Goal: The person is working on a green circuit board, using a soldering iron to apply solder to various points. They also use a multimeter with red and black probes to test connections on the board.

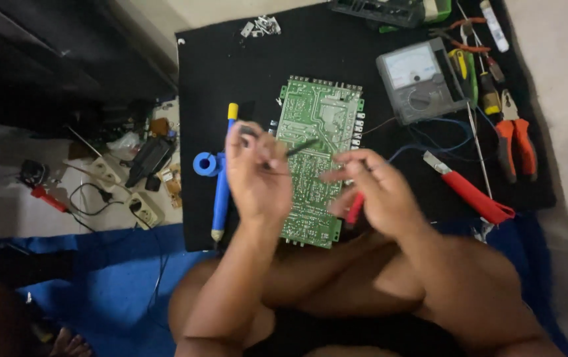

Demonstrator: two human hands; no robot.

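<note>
2 hands are hovering over the green circuit board (315, 158), the left hand (255, 173) pinching a black probe (300, 148), the right hand (371, 192) gripping a red probe (354, 209).

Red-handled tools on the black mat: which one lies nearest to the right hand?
The red utility knife, lying diagonally just beside the right hand. The orange-red pliers lie farther away, near the mat's edge.

Home floor used as an electronics repair spot: black mat (231, 59) carrying circuit board (317, 158), meter (416, 79), pliers (515, 142); power strips (142, 208) beside its left edge.
</note>
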